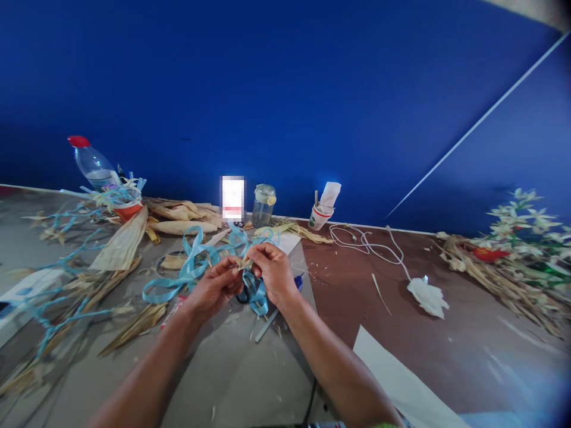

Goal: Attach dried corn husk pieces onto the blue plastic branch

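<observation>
Looking down from your head camera, you have both hands meeting over the grey tabletop (232,374). Your left hand (215,289) and your right hand (273,273) each pinch the same small dried husk piece (243,263) with thumb and fingertips closed tight on it. The piece sits between the two hands, raised just above the table. Loops of light blue ribbon (191,268) lie just behind your left hand and run beneath your right wrist. Something dark lies under the hands, but it is too hidden to name.

Along the blue wall (285,89) stand a clear plastic bottle (93,165) with a red cap, a glass jar (263,205) and a paper cup (320,218). Dried corn husks (178,211) are heaped left of the jar. On the brown surface to your right lie a white cord (370,241), a white husk flower (429,297) and a sheet of white paper (401,380).
</observation>
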`<state>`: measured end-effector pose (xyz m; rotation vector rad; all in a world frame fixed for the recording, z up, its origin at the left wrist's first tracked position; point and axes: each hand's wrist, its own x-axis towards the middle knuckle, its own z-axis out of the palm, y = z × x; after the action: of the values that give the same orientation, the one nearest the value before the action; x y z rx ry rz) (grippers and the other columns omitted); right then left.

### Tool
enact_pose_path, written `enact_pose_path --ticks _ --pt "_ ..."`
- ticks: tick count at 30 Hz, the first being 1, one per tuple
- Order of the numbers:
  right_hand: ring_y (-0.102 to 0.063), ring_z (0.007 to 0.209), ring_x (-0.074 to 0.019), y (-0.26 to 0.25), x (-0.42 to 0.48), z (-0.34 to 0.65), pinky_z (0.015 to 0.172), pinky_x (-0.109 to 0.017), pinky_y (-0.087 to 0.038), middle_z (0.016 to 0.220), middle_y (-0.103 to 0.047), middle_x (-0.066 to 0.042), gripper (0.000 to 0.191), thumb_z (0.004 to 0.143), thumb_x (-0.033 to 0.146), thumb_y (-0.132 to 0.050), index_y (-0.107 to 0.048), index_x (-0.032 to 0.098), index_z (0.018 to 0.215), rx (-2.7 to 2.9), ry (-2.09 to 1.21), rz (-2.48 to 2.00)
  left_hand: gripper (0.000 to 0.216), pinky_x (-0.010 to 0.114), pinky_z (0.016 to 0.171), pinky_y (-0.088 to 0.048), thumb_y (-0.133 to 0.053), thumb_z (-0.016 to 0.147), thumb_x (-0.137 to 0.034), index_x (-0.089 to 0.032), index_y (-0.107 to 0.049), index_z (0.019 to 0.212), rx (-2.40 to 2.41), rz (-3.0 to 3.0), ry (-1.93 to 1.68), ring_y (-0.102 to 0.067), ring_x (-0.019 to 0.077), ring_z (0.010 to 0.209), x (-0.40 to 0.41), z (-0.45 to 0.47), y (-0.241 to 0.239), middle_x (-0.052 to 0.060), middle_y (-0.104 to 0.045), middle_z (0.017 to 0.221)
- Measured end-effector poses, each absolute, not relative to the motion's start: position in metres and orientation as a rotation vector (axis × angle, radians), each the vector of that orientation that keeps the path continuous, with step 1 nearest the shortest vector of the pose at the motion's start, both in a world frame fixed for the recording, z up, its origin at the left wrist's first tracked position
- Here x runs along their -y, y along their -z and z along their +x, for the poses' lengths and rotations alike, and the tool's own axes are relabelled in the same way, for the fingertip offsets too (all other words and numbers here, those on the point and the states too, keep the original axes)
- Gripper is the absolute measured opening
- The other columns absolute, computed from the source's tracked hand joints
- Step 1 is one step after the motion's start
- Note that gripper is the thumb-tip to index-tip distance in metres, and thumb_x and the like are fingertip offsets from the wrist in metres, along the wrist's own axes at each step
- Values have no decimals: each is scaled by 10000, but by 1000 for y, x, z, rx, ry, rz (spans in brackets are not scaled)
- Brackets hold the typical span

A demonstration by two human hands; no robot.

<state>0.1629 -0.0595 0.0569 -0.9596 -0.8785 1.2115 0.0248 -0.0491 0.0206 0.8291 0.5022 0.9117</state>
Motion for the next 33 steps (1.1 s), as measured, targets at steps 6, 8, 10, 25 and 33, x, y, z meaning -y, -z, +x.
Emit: enact_pose_path --ticks 6,8,10,25,33 --pt "-369 414 -45 -55 60 160 424 -197 -265 501 -513 65 151 632 287 -693 -604 165 630 835 -1202 -934 170 194 496 -319 -709 754 -246 -169 -586 844 -488 821 -914 -338 50 452 49 25 -20 -83 -370 508" --pt "-367 411 -44 -55 60 160 425 -196 -257 495 -513 66 151 627 282 -699 -605 164 624 821 -1212 -928 178 193 496 -324 -718 745 -240 -174 -590 849 -494 810 -926 -352 51 453 49 26 -21 -81 -389 507" --pt "-364 411 -41 -55 60 160 426 -194 -248 498 -521 63 156 625 280 -705 -604 162 613 810 -1222 -929 187 192 496 -330 -731 731 -235 -177 -593 843 -510 798 -938 -370 52 452 49 26 -21 -80 -407 503" --pt "-385 437 -35 -59 56 173 454 -207 -269 642 -569 34 232 627 360 -702 -613 154 687 689 -1268 -959 178 190 504 -360 -749 701 -219 -169 -591 768 -560 761 -965 -363 46 441 41 20 -15 -79 -415 489" --pt "-402 503 -60 -58 58 170 503 -213 -286 608 -563 39 212 611 330 -717 -664 152 712 964 -1376 -1098 162 197 483 -330 -739 709 -216 -172 -594 766 -554 772 -896 -344 54 433 40 17 -14 -74 -399 487"
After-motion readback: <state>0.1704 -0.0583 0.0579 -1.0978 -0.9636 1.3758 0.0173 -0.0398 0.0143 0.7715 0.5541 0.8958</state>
